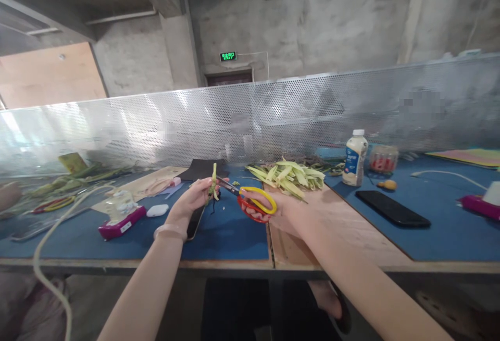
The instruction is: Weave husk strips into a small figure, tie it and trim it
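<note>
My left hand [197, 193] pinches a small pale green plant piece [214, 180] that stands upright between its fingers. Fingers of my right hand [255, 204] are wrapped through the handles of scissors [269, 203], one handle yellow and one red. The scissor blades point left and reach the plant piece; whether they touch it I cannot tell. Behind my right hand lies a pile of pale green leaf strips [291, 177] on a brown board [344, 221]. A dark phone [194, 224] is partly hidden under my left hand.
To the right are a bottle [353, 161], a jar [383, 160] and a black phone [392, 209]. Leftward lie a magenta box [122, 224], a white case [157, 210], other scissors [54, 204] and a cable [50, 231]. Another person's hand [10, 194] shows at far left.
</note>
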`<state>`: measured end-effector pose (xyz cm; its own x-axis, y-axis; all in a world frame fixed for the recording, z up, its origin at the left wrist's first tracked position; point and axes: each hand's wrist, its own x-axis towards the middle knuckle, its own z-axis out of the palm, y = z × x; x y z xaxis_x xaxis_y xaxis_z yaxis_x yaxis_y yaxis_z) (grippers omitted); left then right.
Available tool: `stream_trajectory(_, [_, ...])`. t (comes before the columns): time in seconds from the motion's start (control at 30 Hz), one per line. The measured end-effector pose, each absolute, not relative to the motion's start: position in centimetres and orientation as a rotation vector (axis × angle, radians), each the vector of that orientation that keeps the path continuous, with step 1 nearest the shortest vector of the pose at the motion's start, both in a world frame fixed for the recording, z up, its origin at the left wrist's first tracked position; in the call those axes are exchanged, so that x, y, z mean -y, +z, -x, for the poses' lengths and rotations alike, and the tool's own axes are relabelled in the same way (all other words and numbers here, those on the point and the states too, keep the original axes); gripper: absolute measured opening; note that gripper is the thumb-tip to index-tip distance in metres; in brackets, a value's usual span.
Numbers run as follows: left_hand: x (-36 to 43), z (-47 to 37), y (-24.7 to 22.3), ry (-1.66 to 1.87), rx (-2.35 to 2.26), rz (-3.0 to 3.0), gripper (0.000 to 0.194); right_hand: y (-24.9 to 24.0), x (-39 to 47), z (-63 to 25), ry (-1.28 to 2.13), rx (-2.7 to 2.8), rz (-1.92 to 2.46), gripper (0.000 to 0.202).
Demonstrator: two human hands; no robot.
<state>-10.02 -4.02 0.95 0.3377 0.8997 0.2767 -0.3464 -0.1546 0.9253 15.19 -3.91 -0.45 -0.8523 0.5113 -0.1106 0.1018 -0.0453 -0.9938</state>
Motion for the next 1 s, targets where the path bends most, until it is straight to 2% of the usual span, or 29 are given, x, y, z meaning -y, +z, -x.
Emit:
stream_trajectory(0.4, [3.6,9.9,0.8,1.238,-0.606,-1.262,0.019,-0.5,3.2,-14.8,2.043,1.810,0.454,0.051])
stream_trajectory(0.77, [3.7,9.7,1.4,1.398,-0.612,-1.215,0.018,-1.7,2.2,-14.3,2.072,1.748,0.385,0.048])
stream_trajectory(1.0, [3.9,8.8,1.4,1.367,-0.618,-1.221,0.015,-0.9,3.4,-14.3,2.044,1.743,0.362,0.047])
